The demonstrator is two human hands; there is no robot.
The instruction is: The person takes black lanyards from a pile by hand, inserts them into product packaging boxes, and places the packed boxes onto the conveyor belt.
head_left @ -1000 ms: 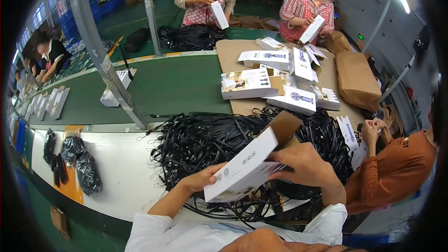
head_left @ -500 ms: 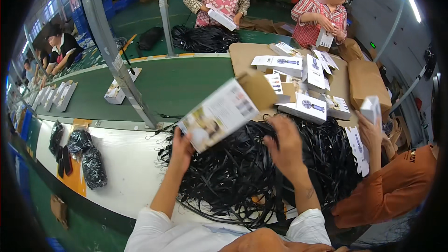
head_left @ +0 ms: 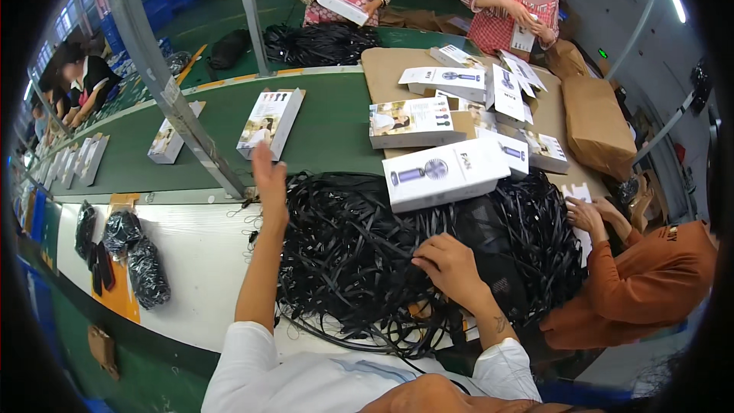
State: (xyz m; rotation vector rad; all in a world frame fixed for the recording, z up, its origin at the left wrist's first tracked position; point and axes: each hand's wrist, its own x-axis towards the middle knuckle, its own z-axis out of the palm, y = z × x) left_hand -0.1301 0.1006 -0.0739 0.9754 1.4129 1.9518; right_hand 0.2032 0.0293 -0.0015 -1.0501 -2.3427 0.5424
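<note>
My left hand (head_left: 270, 183) is open with its fingers stretched toward a white printed carton (head_left: 267, 124) lying on the green conveyor belt. It holds nothing. My right hand (head_left: 453, 266) is over a heap of black straps (head_left: 359, 252), thumb and fingers closed at the fingertips on a black strap; the grip is partly hidden. Just beyond that hand, a white carton with a fan picture (head_left: 445, 174) rests tilted at the far edge of the heap. Behind it, another carton with an open brown flap (head_left: 413, 124) lies with several more.
A brown cardboard sheet (head_left: 375, 73) carries the carton pile. Several cartons (head_left: 164, 141) stand along the belt, behind a metal post (head_left: 172, 99). Black plastic-wrapped bundles (head_left: 145, 268) lie on the white table at left. An orange-sleeved co-worker (head_left: 634, 283) works close on the right; two others stand across.
The carton in my left hand has been let go onto the belt. My right hand has come down onto the straps. A fan carton has appeared at the heap's far edge.
</note>
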